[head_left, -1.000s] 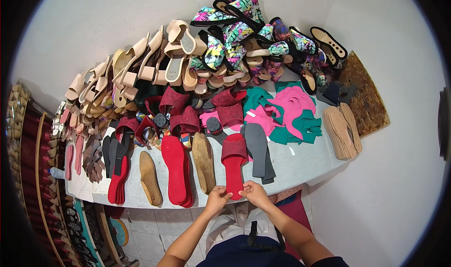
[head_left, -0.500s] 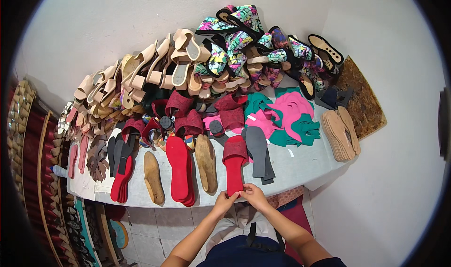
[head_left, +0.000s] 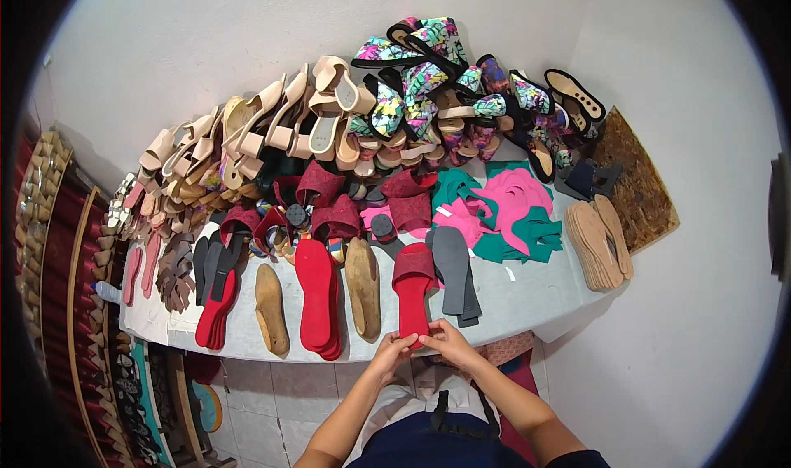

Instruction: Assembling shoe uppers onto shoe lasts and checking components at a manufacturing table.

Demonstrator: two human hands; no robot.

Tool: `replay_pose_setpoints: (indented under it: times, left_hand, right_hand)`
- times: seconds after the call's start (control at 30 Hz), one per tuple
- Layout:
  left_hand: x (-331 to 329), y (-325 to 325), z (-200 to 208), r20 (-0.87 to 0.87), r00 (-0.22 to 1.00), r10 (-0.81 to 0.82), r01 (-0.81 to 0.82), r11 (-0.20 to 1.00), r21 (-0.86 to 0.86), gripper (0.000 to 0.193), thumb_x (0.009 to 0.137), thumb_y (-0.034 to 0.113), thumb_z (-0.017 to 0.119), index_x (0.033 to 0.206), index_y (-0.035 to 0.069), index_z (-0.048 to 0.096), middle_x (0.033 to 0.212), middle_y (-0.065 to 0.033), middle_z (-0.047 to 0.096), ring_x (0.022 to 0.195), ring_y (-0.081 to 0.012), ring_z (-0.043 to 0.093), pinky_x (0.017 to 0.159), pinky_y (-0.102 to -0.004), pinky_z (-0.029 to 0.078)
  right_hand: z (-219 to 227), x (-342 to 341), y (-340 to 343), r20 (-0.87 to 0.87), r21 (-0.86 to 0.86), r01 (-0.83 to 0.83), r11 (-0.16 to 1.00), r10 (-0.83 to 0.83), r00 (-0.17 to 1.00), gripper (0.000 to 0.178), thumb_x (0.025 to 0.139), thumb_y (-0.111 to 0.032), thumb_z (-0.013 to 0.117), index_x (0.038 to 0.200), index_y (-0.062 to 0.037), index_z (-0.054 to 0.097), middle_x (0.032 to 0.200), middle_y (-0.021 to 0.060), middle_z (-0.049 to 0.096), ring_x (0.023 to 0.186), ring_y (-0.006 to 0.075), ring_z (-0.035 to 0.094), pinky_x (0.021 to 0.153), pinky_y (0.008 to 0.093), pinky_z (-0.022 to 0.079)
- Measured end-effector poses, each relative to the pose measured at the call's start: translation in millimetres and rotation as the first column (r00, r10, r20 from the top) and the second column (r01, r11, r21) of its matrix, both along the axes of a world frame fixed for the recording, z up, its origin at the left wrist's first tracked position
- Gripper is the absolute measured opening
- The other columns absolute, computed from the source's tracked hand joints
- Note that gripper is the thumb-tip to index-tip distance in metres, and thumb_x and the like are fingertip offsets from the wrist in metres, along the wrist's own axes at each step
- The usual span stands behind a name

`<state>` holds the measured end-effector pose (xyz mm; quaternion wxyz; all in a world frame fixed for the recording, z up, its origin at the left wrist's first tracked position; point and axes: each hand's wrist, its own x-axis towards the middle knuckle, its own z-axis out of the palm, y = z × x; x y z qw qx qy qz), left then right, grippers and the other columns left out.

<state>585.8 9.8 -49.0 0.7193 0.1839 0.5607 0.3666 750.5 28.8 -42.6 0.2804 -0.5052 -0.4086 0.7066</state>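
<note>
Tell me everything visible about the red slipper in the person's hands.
The red slipper has a smooth-looking bright red sole and a broad, darker, textured, fabric-like strap across its front. Its toe points forward. The left hand and right hand pinch its heel near the edge of the table; whether its underside touches the tabletop is unclear.

We list one plain navy top (head_left: 453,451), its short sleeve (head_left: 587,458) in matching cloth; one pair of pale off-white trousers (head_left: 395,406); black strapping (head_left: 441,423) at the front; left grip (head_left: 390,356) and right grip (head_left: 448,344), both bare.
</note>
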Motion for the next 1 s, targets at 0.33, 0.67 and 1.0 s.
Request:
replay_pose_setpoints:
  times: [0.33,0.67,1.0]
  left_hand:
    - [8.5,-7.8,15.8,0.108,0.993,-0.036,0.028,0.996,0.081,0.035,0.077,0.022,0.062,0.103,0.001,0.052,0.093,-0.0047,0.057,0.082,-0.0110,0.052,0.075,-0.0242,0.040]
    - [18.0,-17.1,15.9,0.059,0.998,-0.032,0.025,0.993,0.117,0.044,0.077,0.020,0.063,0.111,-0.003,0.049,0.100,-0.0077,0.057,0.088,-0.0120,0.054,0.077,-0.0255,0.042]
    - [9.7,-30.0,20.9,-0.128,0.992,0.014,0.014,0.976,0.218,0.049,0.075,0.021,0.066,0.116,0.002,0.048,0.100,-0.0057,0.057,0.087,-0.0109,0.053,0.074,-0.0241,0.043]
  right_hand:
    - [-5.8,14.7,25.5,-0.102,-0.130,-0.023,0.991,0.010,0.995,0.057,0.080,-0.036,0.057,0.122,-0.0021,0.038,0.108,0.0066,0.049,0.098,0.0138,0.046,0.084,0.0266,0.036]
    - [-23.4,13.2,66.7,-0.645,-0.311,-0.093,0.946,-0.138,0.752,0.030,0.084,-0.038,0.051,0.099,-0.0121,0.049,0.091,-0.0023,0.051,0.079,0.0068,0.049,0.072,0.0224,0.040]
    - [23.3,-20.3,81.2,-0.634,-0.326,-0.115,0.938,-0.126,0.763,0.024,0.085,-0.040,0.047,0.079,-0.0175,0.040,0.076,-0.0041,0.046,0.075,0.0090,0.051,0.066,0.0260,0.040]
